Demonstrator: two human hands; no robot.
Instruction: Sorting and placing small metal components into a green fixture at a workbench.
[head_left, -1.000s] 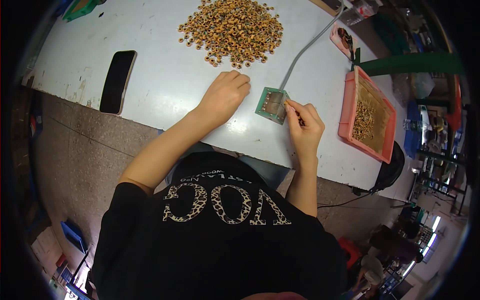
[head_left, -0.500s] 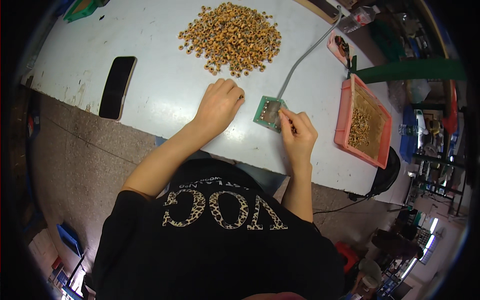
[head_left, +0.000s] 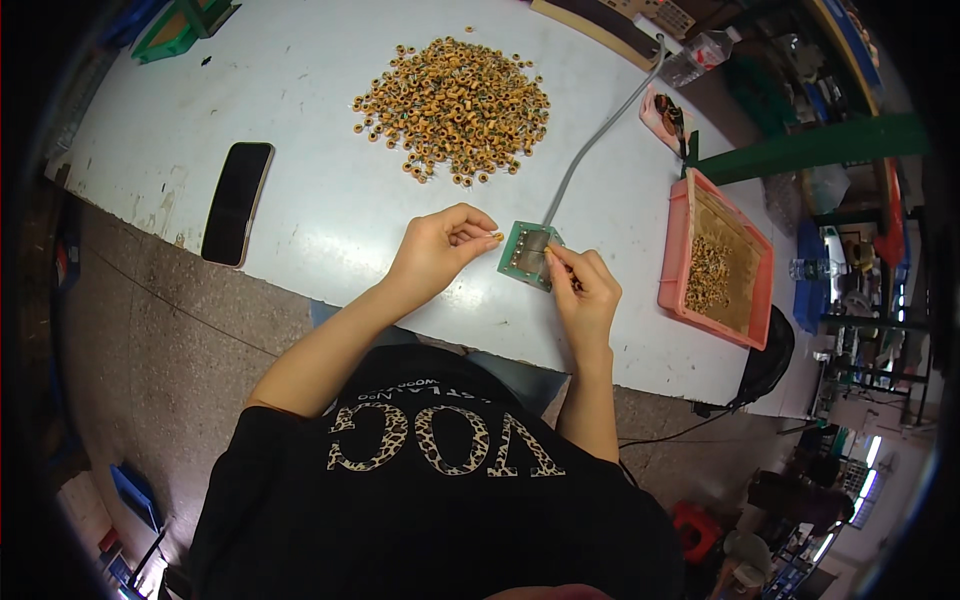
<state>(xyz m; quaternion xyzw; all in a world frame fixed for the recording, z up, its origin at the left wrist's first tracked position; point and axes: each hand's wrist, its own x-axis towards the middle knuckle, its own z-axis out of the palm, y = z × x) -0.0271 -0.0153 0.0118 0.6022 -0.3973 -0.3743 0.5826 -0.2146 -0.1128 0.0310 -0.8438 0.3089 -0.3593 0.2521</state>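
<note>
My left hand (head_left: 442,248) pinches a small orange ring-shaped coil (head_left: 499,237) between thumb and fingertips, just left of a green square board (head_left: 521,268) with a grey metal plate in its middle. Over the right part of that plate, my right hand (head_left: 586,285) is closed, its thumb and forefinger pressed together on another small orange coil (head_left: 548,250), mostly covered by the fingertips. A large pile of the same ring coils (head_left: 455,110) with thin wire ends lies beyond my hands on the pale table (head_left: 330,190).
A grey cable (head_left: 592,130) runs from the board to the far edge. To the right stands a pink tray (head_left: 678,245) with several coils inside. A black phone (head_left: 237,203) lies at left, a green tray (head_left: 170,40) far left, and a plastic bottle (head_left: 697,58) far right.
My left hand has turned and come nearer the board, bringing its coil into plain sight. The right hand stays at the plate. The whole view has shifted slightly.
</note>
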